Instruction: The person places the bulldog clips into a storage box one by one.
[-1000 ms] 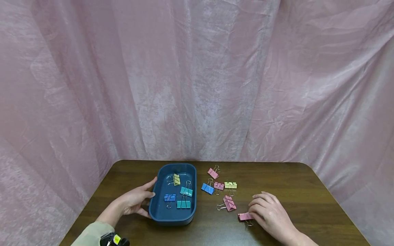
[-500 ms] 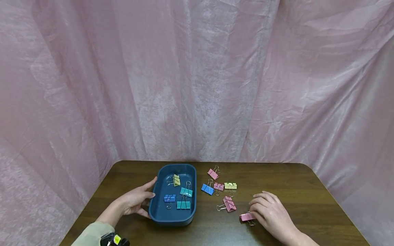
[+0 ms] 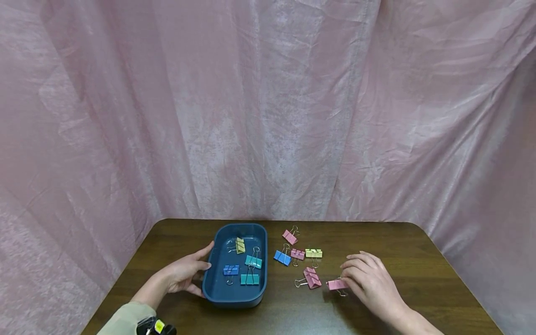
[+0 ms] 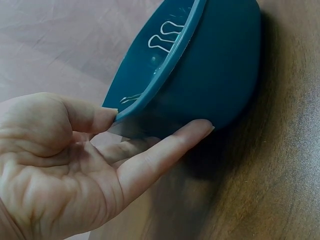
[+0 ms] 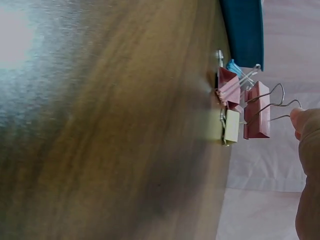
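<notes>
Pink and wire-handled, a binder clip [image 3: 337,284] hangs at lower right above the brown wooden table [image 3: 406,256], pinched by the right hand [image 3: 371,284]. At lower centre, the left hand [image 3: 182,273] spreads its fingers against a round-cornered blue box [image 3: 234,294] holding yellow, teal and blue clips [image 3: 250,279].

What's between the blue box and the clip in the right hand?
One pink clip lies on the table between them in the head view, with more clips farther back.

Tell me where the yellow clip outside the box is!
In the head view, the yellow clip lies on the table, right of the box, beside a pink clip.
</notes>
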Available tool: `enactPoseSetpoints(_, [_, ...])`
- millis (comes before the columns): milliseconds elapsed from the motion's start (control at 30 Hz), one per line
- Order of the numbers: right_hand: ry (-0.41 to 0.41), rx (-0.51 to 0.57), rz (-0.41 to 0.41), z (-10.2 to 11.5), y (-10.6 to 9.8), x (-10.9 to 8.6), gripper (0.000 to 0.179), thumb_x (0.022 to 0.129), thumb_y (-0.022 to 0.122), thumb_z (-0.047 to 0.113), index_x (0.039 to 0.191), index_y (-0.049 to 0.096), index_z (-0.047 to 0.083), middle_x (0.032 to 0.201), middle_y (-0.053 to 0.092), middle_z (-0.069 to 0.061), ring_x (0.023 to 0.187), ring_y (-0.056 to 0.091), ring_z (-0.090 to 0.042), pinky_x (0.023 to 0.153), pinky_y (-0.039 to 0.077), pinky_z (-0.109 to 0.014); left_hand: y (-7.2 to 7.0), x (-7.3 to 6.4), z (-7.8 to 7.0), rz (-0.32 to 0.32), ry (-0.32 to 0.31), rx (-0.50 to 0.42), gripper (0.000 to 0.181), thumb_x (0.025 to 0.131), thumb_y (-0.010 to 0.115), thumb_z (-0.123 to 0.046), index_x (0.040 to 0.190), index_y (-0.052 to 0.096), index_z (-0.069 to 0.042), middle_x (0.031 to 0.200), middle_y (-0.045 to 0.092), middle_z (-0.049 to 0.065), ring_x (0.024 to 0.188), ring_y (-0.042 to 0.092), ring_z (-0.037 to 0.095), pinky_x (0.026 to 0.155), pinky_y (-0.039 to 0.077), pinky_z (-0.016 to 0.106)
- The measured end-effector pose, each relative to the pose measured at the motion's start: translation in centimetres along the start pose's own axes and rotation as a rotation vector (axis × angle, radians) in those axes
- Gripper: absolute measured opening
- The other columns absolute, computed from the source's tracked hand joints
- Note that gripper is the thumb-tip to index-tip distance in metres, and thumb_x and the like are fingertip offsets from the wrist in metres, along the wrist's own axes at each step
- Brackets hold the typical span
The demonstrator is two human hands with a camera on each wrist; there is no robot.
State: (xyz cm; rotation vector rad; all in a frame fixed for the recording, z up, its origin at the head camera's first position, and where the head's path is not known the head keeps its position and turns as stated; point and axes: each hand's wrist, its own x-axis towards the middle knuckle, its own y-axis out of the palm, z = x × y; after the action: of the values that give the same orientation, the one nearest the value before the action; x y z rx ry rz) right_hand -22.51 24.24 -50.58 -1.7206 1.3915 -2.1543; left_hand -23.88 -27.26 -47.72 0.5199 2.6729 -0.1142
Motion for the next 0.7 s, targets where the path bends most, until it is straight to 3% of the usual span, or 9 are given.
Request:
enactPoseSetpoints(333, [0.082,0.0,0.064,-0.4,-0.8,1.0,0.005,0.083,0.074,0.02,0.087,0.071,0.018,0.104,0.071,0.001,0.111,0.062,-0.032,0.121,0.019,-0.036,0.0,-0.2,-0.3,0.012,-0.014,-0.007,0.071,0.109,0.04,-0.008,0.166,0.0,-0.021,0.148,0.035,0.041,0.113,0.063,0.048,0.074,0.057,0.064])
enactPoseSetpoints(700, [0.058,0.001,0.001,-0.6,-0.7,2.1,0.009,0.089,0.067,0.025,0.087,0.071,0.016,0.106,0.071,-0.003,0.109,0.062,-0.033,0.12,0.021,-0.038,0.0,-0.3,-0.5,0.009,-0.023,-0.005,0.07,0.109,0.039,-0.008,0.166,0.0,-0.021,0.148,0.034,0.04,0.113,0.063,0.048,0.073,0.058,0.063])
